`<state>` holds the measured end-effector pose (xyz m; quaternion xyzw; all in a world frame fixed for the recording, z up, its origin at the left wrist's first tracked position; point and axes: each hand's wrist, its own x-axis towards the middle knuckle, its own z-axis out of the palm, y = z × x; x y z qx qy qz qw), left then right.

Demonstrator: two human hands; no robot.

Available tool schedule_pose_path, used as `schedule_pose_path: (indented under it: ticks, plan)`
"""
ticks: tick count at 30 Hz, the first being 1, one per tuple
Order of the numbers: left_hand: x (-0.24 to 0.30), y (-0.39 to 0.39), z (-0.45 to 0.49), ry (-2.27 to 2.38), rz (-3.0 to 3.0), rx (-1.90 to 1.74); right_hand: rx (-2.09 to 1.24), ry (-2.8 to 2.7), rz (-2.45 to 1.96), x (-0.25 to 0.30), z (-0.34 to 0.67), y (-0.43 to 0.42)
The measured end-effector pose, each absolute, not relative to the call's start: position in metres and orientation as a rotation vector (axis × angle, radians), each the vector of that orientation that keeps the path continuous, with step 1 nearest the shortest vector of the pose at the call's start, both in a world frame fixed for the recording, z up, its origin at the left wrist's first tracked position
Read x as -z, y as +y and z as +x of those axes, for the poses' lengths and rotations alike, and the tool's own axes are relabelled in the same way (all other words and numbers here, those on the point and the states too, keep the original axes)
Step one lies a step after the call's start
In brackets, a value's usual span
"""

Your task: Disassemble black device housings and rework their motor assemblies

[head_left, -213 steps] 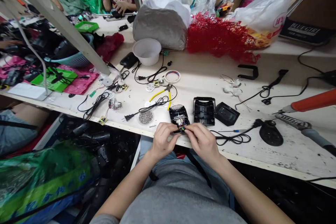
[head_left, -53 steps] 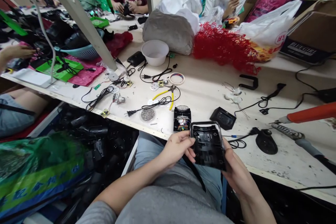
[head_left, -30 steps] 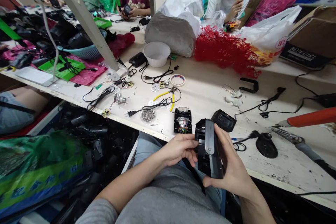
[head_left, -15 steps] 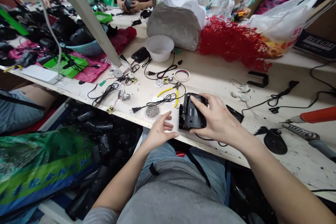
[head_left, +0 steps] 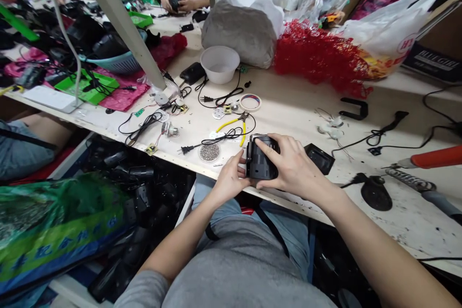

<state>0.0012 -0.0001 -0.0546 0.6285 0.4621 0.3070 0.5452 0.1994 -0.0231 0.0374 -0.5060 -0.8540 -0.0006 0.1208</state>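
A black plastic housing (head_left: 262,160) is at the front edge of the bench, between both my hands. My right hand (head_left: 294,161) is wrapped round its right side, thumb at the near edge and fingers over the top. My left hand (head_left: 232,173) closes on its left side, fingertips partly hidden behind it. Just left of the hands sits a round dish of small screws (head_left: 209,153). Yellow-handled cutting pliers (head_left: 244,127) and a black cord with a plug (head_left: 222,142) lie beyond. An open black box-shaped part (head_left: 319,159) rests beside my right hand.
A white bowl (head_left: 220,65), a tape roll (head_left: 250,102) and red netting (head_left: 317,57) stand farther back. At right are an orange-handled tool (head_left: 435,158) and a coiled metal holder (head_left: 411,181). A person holding a dark round part (head_left: 174,1) sits opposite.
My left hand has moved right, from apart to against the housing. The housing has turned a little in my right hand, and the open black part beside it shows more.
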Motion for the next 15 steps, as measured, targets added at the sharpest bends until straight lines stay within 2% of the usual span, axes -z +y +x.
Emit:
schedule_pose_path:
  ticks: [15]
  plan:
    - [0.055,0.001,0.002,1.082,1.493,-0.730,-0.010,-2.574,-1.518,-0.023,0.195,-0.011]
